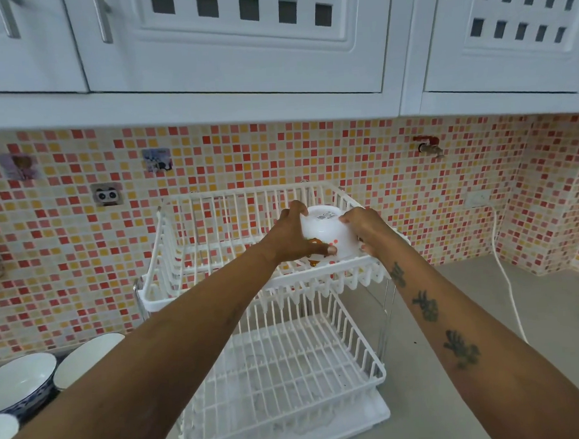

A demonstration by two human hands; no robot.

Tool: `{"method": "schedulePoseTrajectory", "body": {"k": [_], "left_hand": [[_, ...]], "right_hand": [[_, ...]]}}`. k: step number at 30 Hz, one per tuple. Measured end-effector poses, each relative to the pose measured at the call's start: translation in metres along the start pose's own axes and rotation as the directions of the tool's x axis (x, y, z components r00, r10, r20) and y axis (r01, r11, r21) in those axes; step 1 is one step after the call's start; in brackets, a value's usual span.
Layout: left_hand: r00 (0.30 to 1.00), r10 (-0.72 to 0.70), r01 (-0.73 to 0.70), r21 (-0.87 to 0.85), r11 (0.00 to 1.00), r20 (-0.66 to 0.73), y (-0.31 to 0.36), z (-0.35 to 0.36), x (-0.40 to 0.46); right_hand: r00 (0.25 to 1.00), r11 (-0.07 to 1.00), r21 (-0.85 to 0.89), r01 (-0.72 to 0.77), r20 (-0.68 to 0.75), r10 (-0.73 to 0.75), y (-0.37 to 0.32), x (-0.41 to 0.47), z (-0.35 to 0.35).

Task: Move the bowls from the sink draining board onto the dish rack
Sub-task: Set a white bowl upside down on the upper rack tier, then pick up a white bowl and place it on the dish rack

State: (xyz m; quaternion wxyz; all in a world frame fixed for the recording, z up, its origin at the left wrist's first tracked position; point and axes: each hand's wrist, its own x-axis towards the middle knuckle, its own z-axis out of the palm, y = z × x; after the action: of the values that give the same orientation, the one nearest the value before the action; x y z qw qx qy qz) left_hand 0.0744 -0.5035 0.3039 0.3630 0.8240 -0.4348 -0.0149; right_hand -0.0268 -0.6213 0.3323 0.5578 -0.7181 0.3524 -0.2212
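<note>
A white bowl (326, 235) with orange print is upside down over the front right of the top tier of the white two-tier dish rack (197, 284). My left hand (290, 236) grips its left side, thumb under the rim. My right hand (366, 230) grips its right side. Whether the bowl rests on the wires or hangs just above them I cannot tell. At the lower left stand two white bowls with blue outsides (20, 381) (87, 359), and the rim of a third white bowl (2, 432) shows at the frame edge.
The rack's lower tier (290, 380) holds nothing. The rack stands on a grey counter (441, 396) against a red and yellow mosaic wall. A white cable (505, 275) runs down the wall at the right. White cupboards (239, 54) hang overhead.
</note>
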Motion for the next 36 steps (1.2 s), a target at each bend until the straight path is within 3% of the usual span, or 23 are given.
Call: {"method": "schedulePoseTrajectory", "body": {"k": [5,10,14,17,20,23,26,29,32,36], "left_hand": [[0.999,-0.015,0.016,-0.027,1.000,0.028,0.009,-0.022,-0.010],[0.994,-0.038,0.035,-0.032,0.999,-0.105,-0.002,-0.093,-0.055],[0.961,-0.111,0.105,-0.041,0.994,-0.254,-0.042,-0.163,-0.108],[0.891,-0.205,0.166,-0.129,0.978,-0.405,-0.079,-0.208,-0.157],[0.765,-0.335,0.271,-0.197,0.942,-0.550,-0.120,-0.243,-0.207],[0.649,-0.468,0.364,-0.296,0.883,-0.600,-0.163,-0.263,-0.255],[0.560,-0.596,0.387,-0.454,0.802,-0.576,-0.210,-0.266,-0.297],[0.477,-0.722,0.414,-0.597,0.687,-0.501,-0.258,-0.254,-0.330],[0.402,-0.857,0.462,-0.736,0.494,-0.322,-0.297,-0.227,-0.362],[0.323,-0.944,0.563,-0.789,0.245,-0.063,-0.349,-0.179,-0.392]], "right_hand": [[0.919,0.901,-0.336,0.274,-0.184,-0.348,0.006,0.000,0.000],[0.767,0.778,-0.353,0.519,-0.209,-0.606,-0.002,-0.027,0.010],[0.733,0.735,-0.260,0.626,-0.126,-0.669,-0.034,-0.056,0.053],[0.687,0.688,-0.131,0.714,-0.055,-0.724,-0.070,-0.092,0.108],[0.642,0.644,0.044,0.764,0.054,-0.765,-0.100,-0.139,0.175],[0.557,0.593,0.182,0.785,0.212,-0.803,-0.109,-0.186,0.246],[0.492,0.608,0.222,0.762,0.413,-0.767,-0.096,-0.225,0.315],[0.480,0.714,0.178,0.677,0.629,-0.612,-0.068,-0.241,0.374],[0.529,0.806,0.026,0.591,0.742,-0.412,-0.029,-0.231,0.423],[0.625,0.852,-0.207,0.482,0.762,-0.168,0.024,-0.198,0.464]]}}
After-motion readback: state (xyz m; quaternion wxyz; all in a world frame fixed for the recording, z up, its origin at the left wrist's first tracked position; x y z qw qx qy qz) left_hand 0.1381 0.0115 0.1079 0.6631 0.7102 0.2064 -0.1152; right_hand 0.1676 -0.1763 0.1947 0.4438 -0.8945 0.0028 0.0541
